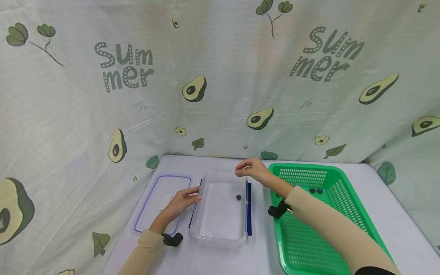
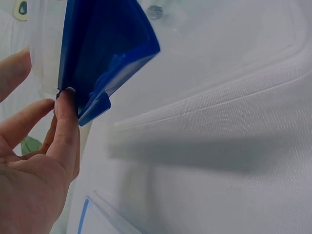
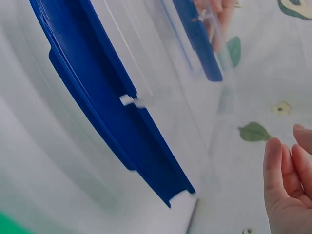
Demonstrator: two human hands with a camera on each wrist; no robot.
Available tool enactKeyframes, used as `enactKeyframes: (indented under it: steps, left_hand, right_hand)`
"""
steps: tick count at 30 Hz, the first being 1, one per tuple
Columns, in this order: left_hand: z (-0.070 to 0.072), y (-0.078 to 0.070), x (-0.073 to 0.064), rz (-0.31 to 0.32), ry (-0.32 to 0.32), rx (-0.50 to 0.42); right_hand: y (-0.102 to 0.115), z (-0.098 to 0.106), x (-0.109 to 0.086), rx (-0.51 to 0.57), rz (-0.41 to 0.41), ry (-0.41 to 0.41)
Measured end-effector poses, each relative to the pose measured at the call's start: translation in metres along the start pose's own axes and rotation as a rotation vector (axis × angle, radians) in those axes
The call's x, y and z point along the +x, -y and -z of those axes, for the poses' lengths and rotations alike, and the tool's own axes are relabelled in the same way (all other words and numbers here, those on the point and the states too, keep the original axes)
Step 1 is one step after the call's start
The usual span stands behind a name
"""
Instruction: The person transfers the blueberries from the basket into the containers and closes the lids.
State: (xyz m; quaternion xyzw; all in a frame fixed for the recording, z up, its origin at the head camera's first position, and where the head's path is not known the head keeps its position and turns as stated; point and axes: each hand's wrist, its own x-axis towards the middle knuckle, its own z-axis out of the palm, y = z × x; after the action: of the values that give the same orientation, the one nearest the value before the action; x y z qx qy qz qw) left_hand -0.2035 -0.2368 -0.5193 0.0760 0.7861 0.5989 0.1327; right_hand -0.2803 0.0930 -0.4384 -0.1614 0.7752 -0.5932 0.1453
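A clear plastic box [image 1: 220, 225] sits at lower centre of the head frame, with one small dark ball [image 1: 238, 197] lying inside it, right of the middle. The box's left-hand blue flap [image 2: 107, 44] hangs outward at the top of the left wrist frame, and its right-hand blue flap [image 1: 249, 210] lines the box's right edge in the head frame. The left hand [image 1: 182, 204] has its fingers extended against the left side of the box, touching it without clenching. The right hand [image 1: 253, 169] is over the box's upper right corner, its grip released, thumb parted from the loosely bent fingers. Left of the box lies a clear lid [image 1: 168, 185] with a blue edge, partly behind the left hand. At lower right stands a green basket [image 1: 302, 173]; two dark balls [image 1: 312, 190] rest inside toward its upper end, near the right sleeve [image 1: 337, 229]. All stand on a white table [image 1: 261, 244], and a pale cloth [image 1: 220, 57] printed with avocados fills the upper frame.
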Motion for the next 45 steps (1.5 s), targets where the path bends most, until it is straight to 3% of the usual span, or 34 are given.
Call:
enactKeyframes:
  steps: [9, 18, 31, 45]
  left_hand:
    - [0.000, 0.000, -0.001, 0.013, -0.014, 0.012]
    - [0.000, -0.001, 0.000, 0.004, -0.016, 0.025]
    - [-0.001, 0.003, 0.001, 0.012, -0.009, 0.004]
    - [-0.002, -0.002, -0.003, 0.014, -0.015, 0.004]
  right_hand:
    - [0.004, 0.035, -0.013, 0.075, 0.047, -0.029]
    - [-0.003, 0.062, -0.027, 0.073, 0.066, -0.080]
    - [-0.031, 0.093, -0.060, 0.054, 0.031, -0.179]
    - [-0.070, 0.110, -0.089, -0.047, -0.014, -0.213]
